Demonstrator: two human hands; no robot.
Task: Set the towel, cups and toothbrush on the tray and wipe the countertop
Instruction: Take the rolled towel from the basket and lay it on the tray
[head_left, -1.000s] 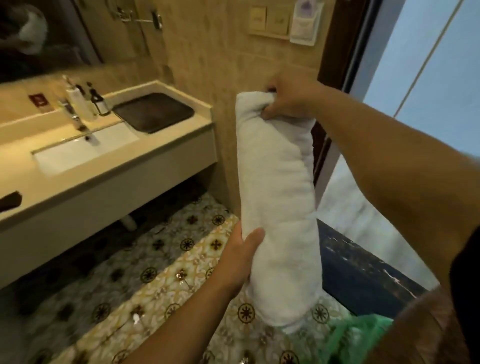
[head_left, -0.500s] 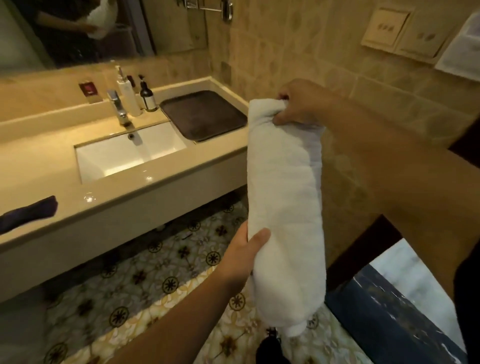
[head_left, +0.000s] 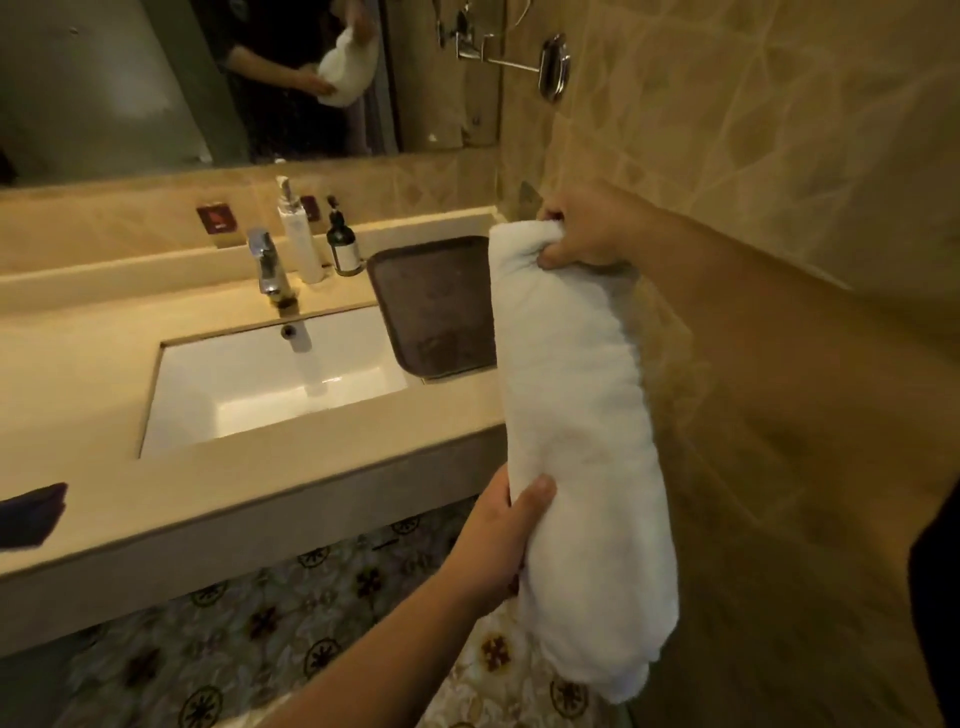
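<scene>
A rolled white towel (head_left: 576, 415) hangs upright in the air, just right of the countertop's front corner. My right hand (head_left: 587, 228) pinches its top end. My left hand (head_left: 498, 535) grips its lower part from the left. The dark brown tray (head_left: 431, 306) lies empty on the beige countertop (head_left: 104, 353), right of the sink, partly hidden behind the towel. No cups or toothbrush are in view.
A white sink (head_left: 270, 379) with a chrome faucet (head_left: 270, 270) sits mid-counter. A white pump bottle (head_left: 298, 234) and a dark bottle (head_left: 343, 244) stand behind the tray. A dark cloth (head_left: 31, 512) lies at the counter's left edge. The tiled wall is close on the right.
The view has swung left and closer to the counter. The towel, still held in both hands, now hangs in front of the tray's right side.
</scene>
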